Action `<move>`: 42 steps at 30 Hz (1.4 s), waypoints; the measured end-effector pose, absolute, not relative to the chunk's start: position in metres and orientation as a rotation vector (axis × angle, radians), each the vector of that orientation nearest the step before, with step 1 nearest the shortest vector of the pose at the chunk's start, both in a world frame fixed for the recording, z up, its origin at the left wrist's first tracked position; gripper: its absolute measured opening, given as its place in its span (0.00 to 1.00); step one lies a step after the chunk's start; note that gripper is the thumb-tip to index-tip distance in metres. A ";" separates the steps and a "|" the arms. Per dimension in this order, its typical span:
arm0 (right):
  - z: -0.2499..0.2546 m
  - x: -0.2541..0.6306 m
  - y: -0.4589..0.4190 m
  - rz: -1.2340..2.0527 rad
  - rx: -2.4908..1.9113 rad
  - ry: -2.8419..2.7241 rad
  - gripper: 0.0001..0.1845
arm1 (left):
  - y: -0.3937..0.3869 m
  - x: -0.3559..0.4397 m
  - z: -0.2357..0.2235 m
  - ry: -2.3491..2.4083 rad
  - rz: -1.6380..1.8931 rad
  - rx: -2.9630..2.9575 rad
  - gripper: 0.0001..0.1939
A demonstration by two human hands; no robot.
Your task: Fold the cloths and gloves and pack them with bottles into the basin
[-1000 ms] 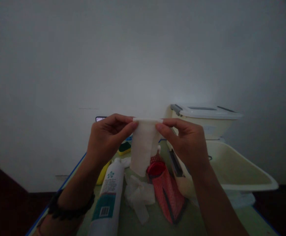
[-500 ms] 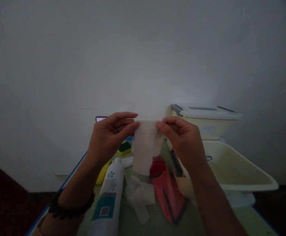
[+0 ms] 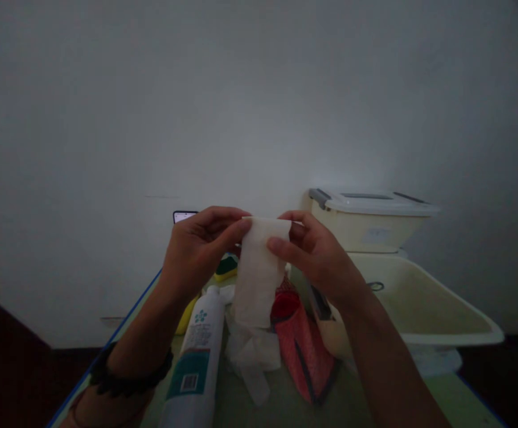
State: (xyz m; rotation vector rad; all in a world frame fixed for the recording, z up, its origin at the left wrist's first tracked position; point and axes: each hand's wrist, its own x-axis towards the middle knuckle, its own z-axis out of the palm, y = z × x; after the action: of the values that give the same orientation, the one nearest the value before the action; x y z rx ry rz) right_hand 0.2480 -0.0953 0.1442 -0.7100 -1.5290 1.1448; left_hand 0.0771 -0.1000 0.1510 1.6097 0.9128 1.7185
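Hanging from both hands, a white strip [image 3: 256,285] sits at the centre of the frame, its top edge level and its lower end in front of a crumpled white piece [image 3: 259,356]. The left hand [image 3: 196,249] pinches the strip's upper left corner between thumb and fingers. The right hand [image 3: 321,255] holds its upper right side, thumb flat on the near face a little below the edge, fingers behind.

At lower centre-left a white bottle [image 3: 196,356] with a green label leans beside the crumpled piece; on that piece's other side lies a red pouch [image 3: 303,351]. A yellow and green sponge [image 3: 226,268] shows just below the left hand's fingers, and the corner of a phone [image 3: 183,216] above that hand. A lidded box [image 3: 370,229] stands right of centre, with a pale basin [image 3: 437,297] below it at lower right. A dark bracelet [image 3: 129,380] circles the left wrist, lower left.
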 end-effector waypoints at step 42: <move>0.147 0.258 -0.095 1.127 -0.593 -1.607 0.11 | -0.089 0.062 0.148 0.688 1.224 1.567 0.03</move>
State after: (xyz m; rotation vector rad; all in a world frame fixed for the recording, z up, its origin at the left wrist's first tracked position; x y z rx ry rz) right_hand 0.2577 -0.0952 0.1465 -0.5934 -1.6070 1.1265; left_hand 0.0621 -0.0890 0.1477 1.5667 0.6875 1.2238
